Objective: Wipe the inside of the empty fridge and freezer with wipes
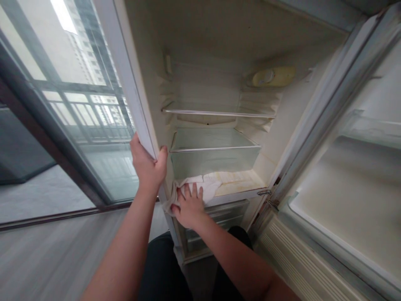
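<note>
An empty fridge stands open in front of me. My left hand [147, 165] grips the left front edge of the fridge wall [134, 92]. My right hand [188, 205] lies flat, fingers spread, pressing a white cloth [203, 186] on the fridge floor [238, 182] at its front left corner. The floor looks yellowed and stained to the right of the cloth. Just behind the cloth sits a clear drawer [213, 156] under a glass shelf [216, 113].
The open fridge door [351, 200] with its shelves hangs at the right. A lower freezer drawer [219, 217] shows beneath the floor. A large window and glass sliding door [72, 117] stand at the left. Grey wood floor [56, 255] lies below.
</note>
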`<state>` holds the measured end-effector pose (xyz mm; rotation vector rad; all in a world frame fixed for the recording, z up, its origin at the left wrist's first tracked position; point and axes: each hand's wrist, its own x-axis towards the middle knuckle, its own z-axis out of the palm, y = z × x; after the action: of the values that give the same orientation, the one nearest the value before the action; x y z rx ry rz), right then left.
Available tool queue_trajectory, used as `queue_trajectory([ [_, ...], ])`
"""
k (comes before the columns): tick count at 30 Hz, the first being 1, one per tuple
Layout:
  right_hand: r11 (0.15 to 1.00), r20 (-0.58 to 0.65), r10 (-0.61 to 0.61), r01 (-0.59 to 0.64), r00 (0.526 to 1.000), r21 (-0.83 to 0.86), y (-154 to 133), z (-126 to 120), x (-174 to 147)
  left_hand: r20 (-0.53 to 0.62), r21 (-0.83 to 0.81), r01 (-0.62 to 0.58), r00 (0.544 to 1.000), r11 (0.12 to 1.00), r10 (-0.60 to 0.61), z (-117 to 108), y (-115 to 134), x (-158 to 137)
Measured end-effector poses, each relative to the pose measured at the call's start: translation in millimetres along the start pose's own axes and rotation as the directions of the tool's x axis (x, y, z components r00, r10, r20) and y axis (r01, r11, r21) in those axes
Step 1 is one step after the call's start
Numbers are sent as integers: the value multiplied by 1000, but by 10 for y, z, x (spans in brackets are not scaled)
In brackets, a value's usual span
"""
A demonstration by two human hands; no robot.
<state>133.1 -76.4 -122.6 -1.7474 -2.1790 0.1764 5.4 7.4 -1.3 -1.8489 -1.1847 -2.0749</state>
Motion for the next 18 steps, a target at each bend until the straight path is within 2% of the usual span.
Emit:
queue_trajectory([
  [4,999,-76,-24,26,997,24,174,19,-37,5,-1,2,1000,1000,-2,-7,0,3],
  [8,988,-182,144,-150,973,-20,714,-62,-106,4,-8,-2,1000,1000,2,-12,19,4],
  [11,958,-325,258,-283,910,-33,1259,-161,-171,5,-14,4,1000,1000,-4,-14,35,4],
  [13,940,-435,324,-337,840,49,1616,-247,-216,6,-22,8,1000,1000,-8,-14,46,5],
  [15,912,-537,409,-352,737,211,1906,-342,-258,6,-30,15,1000,999,-15,-12,52,7],
  [17,830,-588,548,-301,595,469,2098,-430,-298,2,-29,17,1000,999,-17,-6,50,10],
  [18,751,-576,633,-231,517,618,2155,-463,-318,-2,-25,15,1000,1000,-15,-2,46,12],
])
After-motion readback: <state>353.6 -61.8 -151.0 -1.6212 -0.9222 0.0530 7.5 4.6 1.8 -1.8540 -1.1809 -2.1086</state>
